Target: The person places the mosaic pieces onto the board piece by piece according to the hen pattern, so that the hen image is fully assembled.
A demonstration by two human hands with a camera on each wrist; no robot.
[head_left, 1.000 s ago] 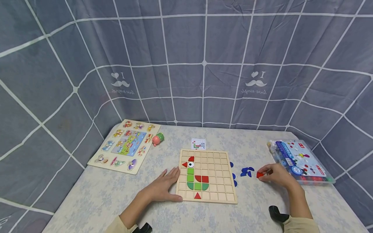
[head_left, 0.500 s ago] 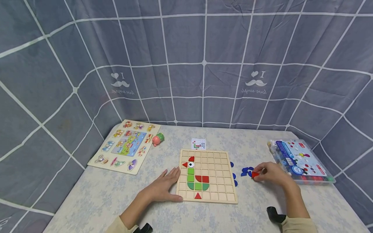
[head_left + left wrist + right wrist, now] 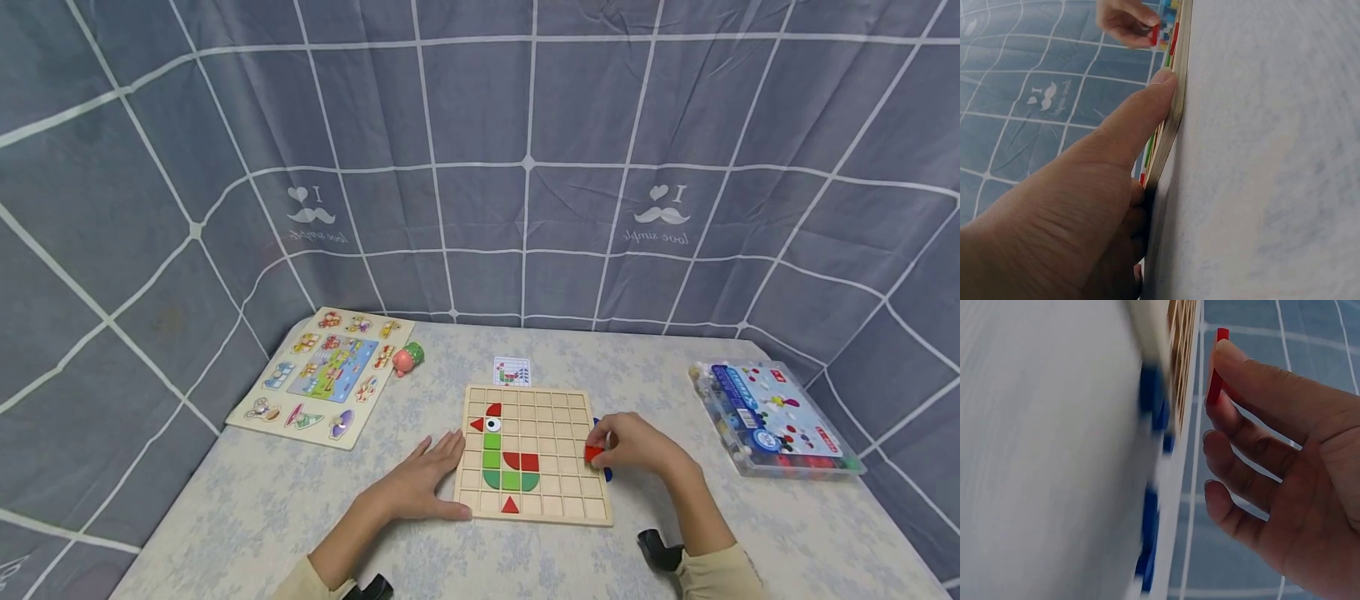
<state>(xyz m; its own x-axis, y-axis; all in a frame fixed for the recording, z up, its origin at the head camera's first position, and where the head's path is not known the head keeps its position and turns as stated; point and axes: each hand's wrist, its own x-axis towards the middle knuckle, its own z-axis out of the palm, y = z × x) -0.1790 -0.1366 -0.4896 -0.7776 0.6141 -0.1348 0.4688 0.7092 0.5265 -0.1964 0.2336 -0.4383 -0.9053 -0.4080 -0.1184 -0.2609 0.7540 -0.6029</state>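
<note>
My right hand [image 3: 639, 443] holds a red tile [image 3: 592, 452] over the right edge of the wooden grid board [image 3: 558, 417]. In the right wrist view, thumb and forefinger pinch that thin red tile [image 3: 1215, 372], and the other fingers curl loosely below. My left hand [image 3: 420, 483] lies with fingers extended along the board's left edge, its thumb [image 3: 1147, 109] touching the rim. Red and green tiles [image 3: 511, 481] and a white eye tile [image 3: 492, 424] form a bird-like figure on the grid. A red triangle [image 3: 510, 505] sits in the bottom row.
Blue tiles [image 3: 1149, 519] lie on the table right of the board, mostly hidden by my right hand in the head view. A pattern card [image 3: 512, 371] lies behind the board. A picture puzzle [image 3: 330, 375] and small toy [image 3: 407, 358] are left; a clear plastic case [image 3: 776, 417] is right.
My right hand has carried the red tile leftward, from beyond the loose blue tiles to the board's right edge. The left hand has stayed in place.
</note>
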